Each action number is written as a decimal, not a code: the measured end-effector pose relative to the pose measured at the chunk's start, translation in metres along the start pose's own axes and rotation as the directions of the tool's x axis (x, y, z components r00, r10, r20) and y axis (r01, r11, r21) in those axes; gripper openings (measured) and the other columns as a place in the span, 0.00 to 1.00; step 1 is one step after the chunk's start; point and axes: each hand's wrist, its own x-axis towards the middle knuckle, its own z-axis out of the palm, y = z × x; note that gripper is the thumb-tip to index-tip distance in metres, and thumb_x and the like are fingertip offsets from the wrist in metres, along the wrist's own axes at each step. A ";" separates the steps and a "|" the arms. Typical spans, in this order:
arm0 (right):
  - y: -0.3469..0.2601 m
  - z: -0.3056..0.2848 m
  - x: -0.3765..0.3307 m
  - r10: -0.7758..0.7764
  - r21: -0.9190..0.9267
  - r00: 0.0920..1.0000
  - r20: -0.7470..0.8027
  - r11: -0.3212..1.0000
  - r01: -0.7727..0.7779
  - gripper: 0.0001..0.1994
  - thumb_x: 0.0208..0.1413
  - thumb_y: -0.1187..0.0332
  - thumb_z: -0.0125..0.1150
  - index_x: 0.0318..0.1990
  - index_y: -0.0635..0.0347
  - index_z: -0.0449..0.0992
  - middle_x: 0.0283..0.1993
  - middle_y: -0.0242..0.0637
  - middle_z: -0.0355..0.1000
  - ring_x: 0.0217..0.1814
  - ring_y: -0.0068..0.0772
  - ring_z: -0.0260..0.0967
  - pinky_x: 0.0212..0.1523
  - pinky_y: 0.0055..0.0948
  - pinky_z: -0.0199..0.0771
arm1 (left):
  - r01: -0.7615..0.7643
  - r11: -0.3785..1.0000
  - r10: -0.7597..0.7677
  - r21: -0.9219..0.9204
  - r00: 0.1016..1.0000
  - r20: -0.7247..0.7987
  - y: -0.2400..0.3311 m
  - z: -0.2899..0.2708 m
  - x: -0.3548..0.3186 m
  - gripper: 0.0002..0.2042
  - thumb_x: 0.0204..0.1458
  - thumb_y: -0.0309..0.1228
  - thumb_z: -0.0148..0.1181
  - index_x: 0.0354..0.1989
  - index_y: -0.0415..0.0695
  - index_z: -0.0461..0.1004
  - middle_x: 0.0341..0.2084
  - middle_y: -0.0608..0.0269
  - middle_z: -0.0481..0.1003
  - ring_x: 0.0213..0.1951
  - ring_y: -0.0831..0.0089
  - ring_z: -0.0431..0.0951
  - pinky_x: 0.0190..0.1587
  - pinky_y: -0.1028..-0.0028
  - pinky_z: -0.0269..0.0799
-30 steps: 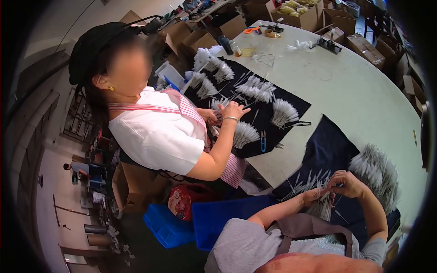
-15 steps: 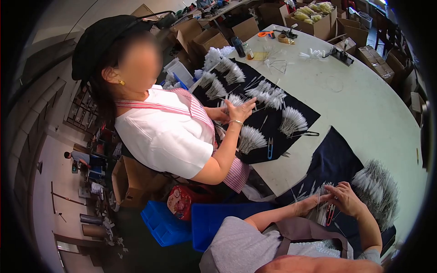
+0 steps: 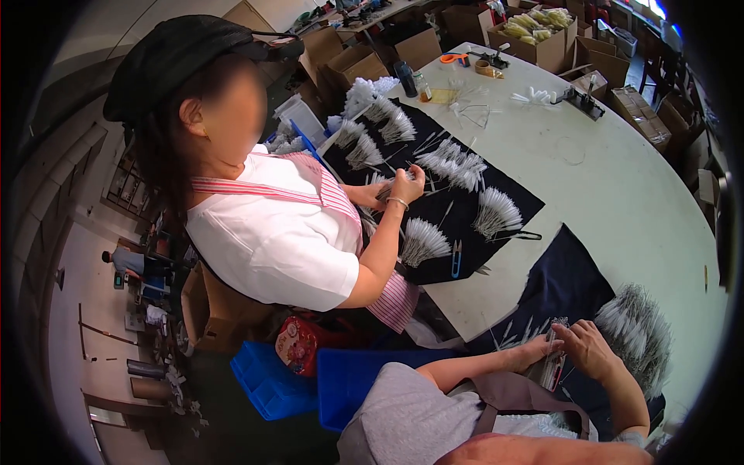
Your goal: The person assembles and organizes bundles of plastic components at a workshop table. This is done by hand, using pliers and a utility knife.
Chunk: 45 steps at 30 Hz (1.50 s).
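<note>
My left hand (image 3: 529,353) is closed around a small bundle of thin wire brushes (image 3: 556,329) with pale, clear-looking tips. Bent over the top of that bundle, my right hand (image 3: 590,350) pinches at it with thumb and fingers; exactly which pieces it grips is too small to tell. Both hands are above a dark navy cloth (image 3: 564,271) at the table edge. Red-handled snips (image 3: 555,375) lie just below my fingers. A large heap of white-bristled wire brushes (image 3: 637,337) rests to the right of my right hand, with a few loose ones to the left.
On my left a co-worker in a white top (image 3: 271,240) handles similar brushes over a black cloth (image 3: 508,174) with several fanned bundles and blue snips (image 3: 456,259). Blue bins (image 3: 349,387) stand beside me. A tape roll (image 3: 485,68) and bottles (image 3: 404,77) are across the pale table (image 3: 620,178).
My hands have drawn closer together around the bundle, my right fingers now over its top. The co-worker's raised hand has lowered and closed over brushes. The view has shifted slightly.
</note>
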 end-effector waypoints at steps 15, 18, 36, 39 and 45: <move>0.027 -0.017 -0.002 -0.400 -0.242 0.914 -0.064 0.895 0.374 0.18 0.35 0.57 0.63 0.36 0.50 0.72 0.36 0.27 0.67 0.44 0.30 0.63 0.46 0.31 0.61 | 0.124 0.992 -0.122 -0.011 0.985 0.120 0.002 0.004 0.009 0.13 0.49 0.40 0.56 0.35 0.45 0.69 0.25 0.66 0.73 0.27 0.77 0.73 0.31 0.78 0.70; 0.030 -0.016 -0.007 -0.444 -0.300 0.896 -0.018 0.857 0.419 0.12 0.35 0.61 0.61 0.31 0.49 0.74 0.32 0.25 0.66 0.42 0.28 0.63 0.45 0.31 0.61 | 0.149 0.980 -0.129 -0.130 0.980 0.153 -0.001 0.002 0.009 0.11 0.50 0.39 0.56 0.33 0.44 0.70 0.25 0.64 0.74 0.26 0.75 0.74 0.31 0.75 0.72; 0.054 0.040 -0.108 0.218 -0.031 0.757 -0.616 0.954 -0.300 0.05 0.40 0.72 0.56 0.26 0.59 0.68 0.28 0.39 0.65 0.38 0.44 0.63 0.40 0.38 0.61 | -0.182 0.888 0.117 -0.422 0.978 -0.175 0.040 -0.024 0.007 0.09 0.49 0.37 0.56 0.27 0.43 0.71 0.22 0.63 0.74 0.25 0.72 0.74 0.31 0.72 0.74; 0.053 0.050 -0.084 0.304 0.126 0.740 -0.600 0.949 -0.288 0.06 0.44 0.72 0.53 0.31 0.60 0.69 0.30 0.43 0.66 0.37 0.47 0.63 0.38 0.39 0.62 | -0.369 0.915 0.322 -0.163 0.912 -0.255 0.054 -0.033 0.018 0.09 0.46 0.39 0.59 0.26 0.49 0.69 0.23 0.65 0.71 0.28 0.71 0.71 0.34 0.71 0.69; 0.070 0.041 -0.073 0.367 0.200 0.689 -0.625 0.928 -0.314 0.07 0.50 0.65 0.54 0.28 0.60 0.71 0.28 0.38 0.70 0.36 0.40 0.67 0.37 0.34 0.66 | -0.516 0.807 0.432 -0.287 0.847 -0.309 0.117 -0.049 -0.001 0.07 0.50 0.35 0.55 0.27 0.46 0.71 0.24 0.66 0.72 0.30 0.73 0.72 0.38 0.71 0.69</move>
